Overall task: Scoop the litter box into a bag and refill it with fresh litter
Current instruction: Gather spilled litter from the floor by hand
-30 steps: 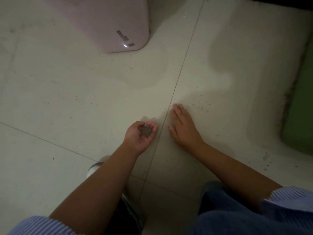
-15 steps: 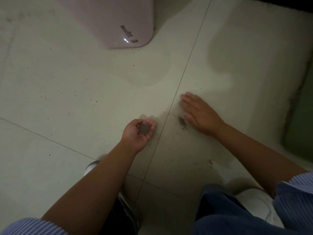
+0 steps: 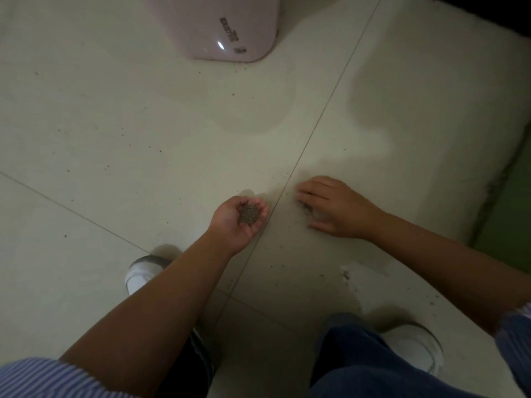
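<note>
Left hand (image 3: 240, 218), cupped palm-up, fingers curled around a small heap of grey litter granules (image 3: 248, 214) (a makeshift dustpan). Right hand (image 3: 334, 206), fingers straight on the pale tiled floor (image 3: 115, 124), rakes spilled grains together. Pink plastic litter box (image 3: 230, 24) stands well apart.

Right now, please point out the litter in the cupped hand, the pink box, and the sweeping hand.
litter (image 3: 248, 214), head view, centre of pile.
pink box (image 3: 227, 27), head view, front wall.
right hand (image 3: 336, 209), head view, back of hand.

Open floor (image 3: 120, 133); pink bin (image 3: 224, 27) ahead.
</note>
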Available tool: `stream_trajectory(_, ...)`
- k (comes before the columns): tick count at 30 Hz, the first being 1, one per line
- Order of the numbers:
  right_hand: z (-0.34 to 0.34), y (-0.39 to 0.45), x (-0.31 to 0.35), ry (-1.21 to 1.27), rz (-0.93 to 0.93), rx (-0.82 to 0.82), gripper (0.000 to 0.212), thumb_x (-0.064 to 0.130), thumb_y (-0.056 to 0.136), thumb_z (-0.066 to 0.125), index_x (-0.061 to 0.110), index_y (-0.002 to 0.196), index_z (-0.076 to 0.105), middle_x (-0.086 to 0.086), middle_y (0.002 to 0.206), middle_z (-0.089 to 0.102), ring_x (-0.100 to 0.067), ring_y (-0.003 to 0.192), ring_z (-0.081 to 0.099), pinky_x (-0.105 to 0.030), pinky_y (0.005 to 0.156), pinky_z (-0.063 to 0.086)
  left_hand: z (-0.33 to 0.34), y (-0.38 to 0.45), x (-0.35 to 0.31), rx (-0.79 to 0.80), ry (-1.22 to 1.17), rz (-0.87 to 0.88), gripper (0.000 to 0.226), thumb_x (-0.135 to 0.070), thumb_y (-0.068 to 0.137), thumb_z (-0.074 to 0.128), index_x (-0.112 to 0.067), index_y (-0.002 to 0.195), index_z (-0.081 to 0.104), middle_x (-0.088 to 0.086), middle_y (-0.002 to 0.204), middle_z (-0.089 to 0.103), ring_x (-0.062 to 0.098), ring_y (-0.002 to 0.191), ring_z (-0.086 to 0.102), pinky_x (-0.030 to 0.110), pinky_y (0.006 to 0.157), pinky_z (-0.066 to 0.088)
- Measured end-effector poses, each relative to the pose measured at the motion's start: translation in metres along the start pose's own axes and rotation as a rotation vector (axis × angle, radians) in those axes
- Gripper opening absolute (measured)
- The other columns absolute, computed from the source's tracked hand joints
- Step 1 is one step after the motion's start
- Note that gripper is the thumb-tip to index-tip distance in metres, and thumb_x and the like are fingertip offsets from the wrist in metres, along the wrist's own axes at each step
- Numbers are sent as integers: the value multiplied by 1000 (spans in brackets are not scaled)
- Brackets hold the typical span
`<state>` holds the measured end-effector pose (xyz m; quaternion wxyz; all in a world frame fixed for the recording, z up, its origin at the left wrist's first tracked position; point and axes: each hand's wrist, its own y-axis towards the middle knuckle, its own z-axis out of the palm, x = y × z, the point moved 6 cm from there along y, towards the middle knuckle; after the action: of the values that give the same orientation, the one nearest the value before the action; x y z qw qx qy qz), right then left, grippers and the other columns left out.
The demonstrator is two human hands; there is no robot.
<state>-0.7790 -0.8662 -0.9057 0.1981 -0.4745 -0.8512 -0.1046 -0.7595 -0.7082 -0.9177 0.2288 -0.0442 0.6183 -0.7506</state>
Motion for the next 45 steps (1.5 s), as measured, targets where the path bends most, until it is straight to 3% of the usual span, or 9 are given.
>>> stream_trajectory(2,7,3,4,32,-16,37,47,14,56,84,-8,94,68,-23,97,69,-36,84,68,-44,75,55,0,1,0,6,4,-2,33,-7,96,32,-4,66,46,3,46,51,12,38,59,18,44,53)
stream_trajectory(10,12,10,11,131,99,55,18,1,81,52,-7,82,68,-15,83,67,-29,75,64,-26,59,55,-3,0,2,-18,14,-25,33,-8,96,31,-4,68,47,6,67,46,12,39,59,18,42,53)
stream_trajectory(19,2,17,25,-72,-15,-21,29,-1,67,38,-2,57,65,-14,63,67,-25,53,62,-19,47,48,-2,0,0,8,-45,-29,30,-5,96,31,-8,67,39,1,41,48,15,47,55,20,41,53)
stream_trajectory(24,5,19,27,-51,184,-22,26,-5,57,34,1,53,59,-13,56,60,-28,56,54,-23,55,38,-1,0,-1,-19,-40,-37,30,-6,96,33,-5,68,43,7,57,48,18,62,49,22,42,54)
stream_trajectory(27,-9,20,18,184,442,-227,15,-9,53,52,0,54,62,-12,54,64,-26,48,62,-25,65,36,3,-3,3,-20,0,-57,31,-6,97,33,0,71,48,12,68,50,21,64,52,25,44,54)
stream_trajectory(30,-25,20,27,502,572,-294,9,-2,69,64,-2,72,72,-12,71,72,-12,63,63,-6,67,43,12,-5,10,29,75,-80,33,-5,97,32,2,69,50,12,53,61,20,58,59,23,45,54)
stream_trajectory(34,-31,-4,21,472,640,-310,18,10,74,62,-2,81,74,-15,81,73,-13,75,65,-10,67,47,22,-10,26,92,104,-161,34,-5,96,34,2,67,52,9,43,61,17,42,63,22,45,54)
stream_trajectory(38,-28,-14,9,45,448,-252,21,16,67,63,-1,75,71,-15,70,70,-26,68,65,-24,70,42,14,-5,20,33,74,-113,33,-6,95,35,0,66,49,6,40,58,14,35,59,20,41,52)
stream_trajectory(45,8,5,14,-30,200,-32,28,-10,51,82,-6,75,69,-16,72,65,-29,70,55,-25,51,51,0,-5,7,-50,99,-58,34,-5,95,35,0,64,48,9,48,58,20,58,56,21,41,52)
